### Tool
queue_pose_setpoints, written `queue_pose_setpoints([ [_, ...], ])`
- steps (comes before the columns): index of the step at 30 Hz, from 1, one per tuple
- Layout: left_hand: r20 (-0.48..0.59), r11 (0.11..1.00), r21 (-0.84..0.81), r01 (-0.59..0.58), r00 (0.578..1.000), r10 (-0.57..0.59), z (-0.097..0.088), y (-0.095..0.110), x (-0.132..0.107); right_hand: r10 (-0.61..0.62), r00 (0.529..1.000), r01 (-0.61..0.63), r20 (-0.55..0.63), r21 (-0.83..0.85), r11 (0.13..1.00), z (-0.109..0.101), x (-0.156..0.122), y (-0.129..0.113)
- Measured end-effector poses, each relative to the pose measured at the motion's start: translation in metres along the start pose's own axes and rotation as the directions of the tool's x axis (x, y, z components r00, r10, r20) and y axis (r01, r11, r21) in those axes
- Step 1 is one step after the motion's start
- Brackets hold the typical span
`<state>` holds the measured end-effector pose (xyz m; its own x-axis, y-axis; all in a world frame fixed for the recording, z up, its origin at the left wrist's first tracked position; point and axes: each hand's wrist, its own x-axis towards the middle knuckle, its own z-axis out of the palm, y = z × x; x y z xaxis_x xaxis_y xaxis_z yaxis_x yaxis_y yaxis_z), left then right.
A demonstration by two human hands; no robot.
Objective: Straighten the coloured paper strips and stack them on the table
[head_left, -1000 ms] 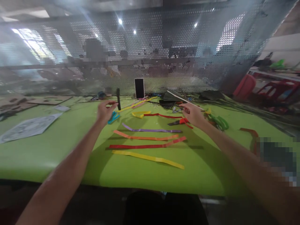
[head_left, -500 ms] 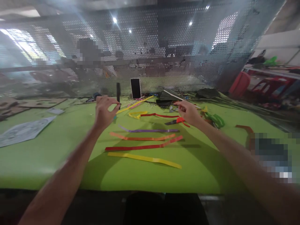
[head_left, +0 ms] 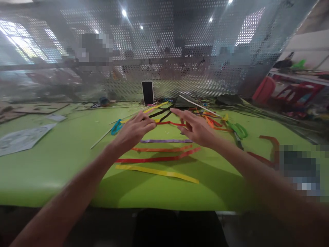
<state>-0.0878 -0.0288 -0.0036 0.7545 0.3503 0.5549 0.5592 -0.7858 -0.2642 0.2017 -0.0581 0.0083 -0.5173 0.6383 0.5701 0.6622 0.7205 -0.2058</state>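
Teal strip left of left hand, left hand flat, fingers extended close together, holding nothing, thin red strip lying between both hands' fingertips, narrow purple strip just below, right hand fingers spread, empty, green loop to its right.

Left hand bare, right hand bare, fingers long and slim, outlines a bit motion-blurred. Left forearm and right forearm uncovered right down to the frame edge, lean build. Dark clothing at bottom centre of view, black or near-black, plain, detail too dim to tell
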Motion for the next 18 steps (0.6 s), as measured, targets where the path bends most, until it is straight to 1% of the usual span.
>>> queue_pose_setpoints([
  [2, 0.01, 0.999, 0.03, -0.035, 0.999, 0.034, -0.002, 0.008, 0.003, -0.052, 0.998, 0.052, 0.025, -0.016, 0.999, 0.002, 0.0, -0.001],
  [4, -0.005, 0.997, 0.052, -0.062, 0.998, 0.063, -0.004, 0.013, 0.004, -0.082, 0.996, 0.082, 0.023, -0.031, 0.996, 0.004, -0.001, 0.001],
  [6, -0.03, 0.994, 0.057, -0.09, 0.995, 0.092, -0.005, 0.015, 0.004, -0.051, 0.999, 0.052, 0.016, -0.07, 0.996, 0.006, -0.001, 0.005],
  [8, -0.06, 0.995, 0.036, -0.093, 0.994, 0.095, -0.004, 0.016, 0.003, 0.004, 1.0, -0.004, 0.005, -0.102, 0.995, 0.008, -0.002, 0.01],
  [10, -0.095, 0.998, -0.014, -0.061, 0.994, 0.059, -0.003, 0.016, 0.002, 0.024, 1.0, -0.025, -0.02, -0.088, 0.996, 0.01, -0.002, 0.015],
  [12, -0.151, 0.996, -0.083, -0.015, 0.988, 0.002, 0.0, 0.016, 0.001, 0.013, 0.998, -0.016, -0.062, -0.033, 0.999, 0.011, -0.002, 0.019],
  [14, -0.235, 0.99, -0.14, 0.026, 0.97, -0.059, 0.003, 0.015, 0.001, 0.003, 0.995, 0.0, -0.102, 0.029, 1.0, 0.012, -0.002, 0.021],
  [16, -0.312, 0.984, -0.168, 0.065, 0.943, -0.116, 0.005, 0.014, 0.002, -0.004, 0.993, 0.012, -0.117, 0.065, 0.998, 0.011, -0.002, 0.022],
  [18, -0.344, 0.978, -0.178, 0.11, 0.924, -0.167, 0.005, 0.013, 0.003, 0.0, 0.992, 0.011, -0.124, 0.09, 0.996, 0.011, -0.002, 0.021],
])
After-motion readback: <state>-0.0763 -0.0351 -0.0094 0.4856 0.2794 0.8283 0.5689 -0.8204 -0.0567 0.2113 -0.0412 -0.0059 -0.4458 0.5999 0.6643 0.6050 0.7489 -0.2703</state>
